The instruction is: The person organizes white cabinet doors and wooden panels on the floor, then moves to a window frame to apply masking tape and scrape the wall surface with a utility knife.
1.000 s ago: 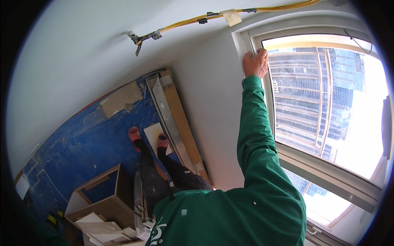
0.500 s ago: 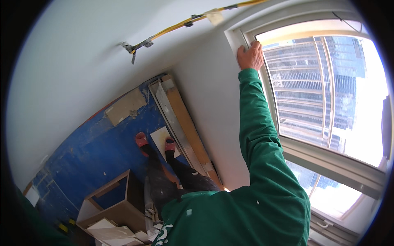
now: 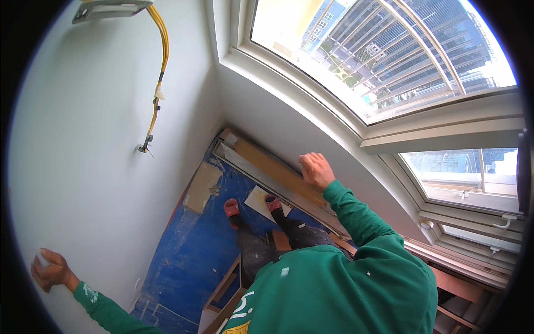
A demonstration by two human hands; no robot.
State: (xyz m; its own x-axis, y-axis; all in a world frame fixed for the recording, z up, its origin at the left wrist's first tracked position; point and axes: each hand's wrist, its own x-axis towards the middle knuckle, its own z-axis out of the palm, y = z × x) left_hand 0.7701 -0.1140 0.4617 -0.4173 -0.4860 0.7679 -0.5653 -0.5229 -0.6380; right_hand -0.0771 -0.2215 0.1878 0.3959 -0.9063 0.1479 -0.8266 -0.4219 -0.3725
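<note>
My left hand (image 3: 54, 271) is at the far left beside the pale wall (image 3: 100, 183), thumb and fingers bent around a small pale patch that I cannot make out. White smears mark that sleeve's cuff. My right hand (image 3: 317, 171) hangs in mid-air below the window, its fingers curled in; whatever the palm may hold is hidden. It is apart from the window frame (image 3: 311, 83) and appears above the long boards (image 3: 272, 167) lying along the wall's foot.
Yellow cables (image 3: 164, 44) run along the left wall up to a grey metal fitting (image 3: 111, 10). Blue sheeting (image 3: 189, 245) covers the floor around my feet, with a loose white board (image 3: 257, 201) and a wooden box frame (image 3: 225, 281). A window handle (image 3: 505, 221) sticks out at right.
My right hand has left the upper window frame and come down, its fingers curled. My left hand has come into view by the left wall. The view has turned toward the left wall.
</note>
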